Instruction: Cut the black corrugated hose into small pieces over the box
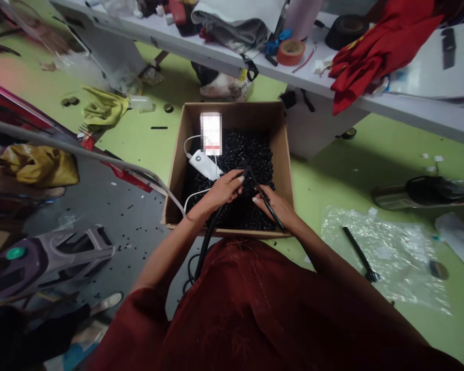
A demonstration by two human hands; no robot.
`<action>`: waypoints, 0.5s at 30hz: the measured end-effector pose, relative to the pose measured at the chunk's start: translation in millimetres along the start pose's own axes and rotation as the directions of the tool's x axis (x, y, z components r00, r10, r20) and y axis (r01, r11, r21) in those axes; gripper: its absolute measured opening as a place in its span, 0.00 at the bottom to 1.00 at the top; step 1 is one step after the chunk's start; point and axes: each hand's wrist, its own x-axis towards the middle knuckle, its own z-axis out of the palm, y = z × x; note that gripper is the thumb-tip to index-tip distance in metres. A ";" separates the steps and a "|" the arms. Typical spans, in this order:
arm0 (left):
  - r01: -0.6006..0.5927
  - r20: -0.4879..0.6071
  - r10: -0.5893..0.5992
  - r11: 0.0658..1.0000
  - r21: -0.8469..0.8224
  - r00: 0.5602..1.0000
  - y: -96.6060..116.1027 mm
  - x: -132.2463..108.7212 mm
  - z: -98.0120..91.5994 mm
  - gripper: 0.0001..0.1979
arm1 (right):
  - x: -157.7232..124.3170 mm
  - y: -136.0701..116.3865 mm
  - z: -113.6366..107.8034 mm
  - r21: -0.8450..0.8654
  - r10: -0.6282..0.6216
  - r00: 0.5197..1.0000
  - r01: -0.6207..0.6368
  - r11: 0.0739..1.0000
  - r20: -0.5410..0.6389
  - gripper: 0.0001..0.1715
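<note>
My left hand [227,188] is closed, thumb and fingers pinching the end of a black cable [208,242] over a cardboard box [286,159]. The cable runs down from that hand past the near rim toward my lap. My right hand [275,204] is closed around a long, thin black tool [269,208], its kind unclear. The tool's upper end meets the left fingertips. Small black pieces [251,147] fill the box below both hands. On them lie a white power bank [204,164] with a white cord and a white rectangular object [211,135], partly blurred out.
A grey hose [139,167] crosses from the left into the box. Ahead, a white bench [232,67] carries orange tape [291,52] and red cloth [375,54]. At right are clear plastic [402,273] and a thermos [413,191]. A purple stool [58,255] stands left, near another person's foot [107,303].
</note>
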 end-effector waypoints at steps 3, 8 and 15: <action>0.004 0.020 -0.006 0.997 0.080 1.000 12.6 -5.0 -1.5 0.18 | -1.6 1.1 0.8 0.028 -0.047 0.999 0.048 0.998 -0.019 0.25; 0.000 0.061 -0.009 0.990 0.139 0.998 19.5 -3.7 -9.0 0.18 | -2.4 1.3 1.2 0.030 -0.064 0.998 0.065 0.997 -0.013 0.26; -0.036 0.147 0.007 0.981 0.193 0.989 20.3 10.2 -17.7 0.17 | -3.4 -1.9 -0.4 0.031 -0.027 0.999 0.027 0.999 -0.031 0.27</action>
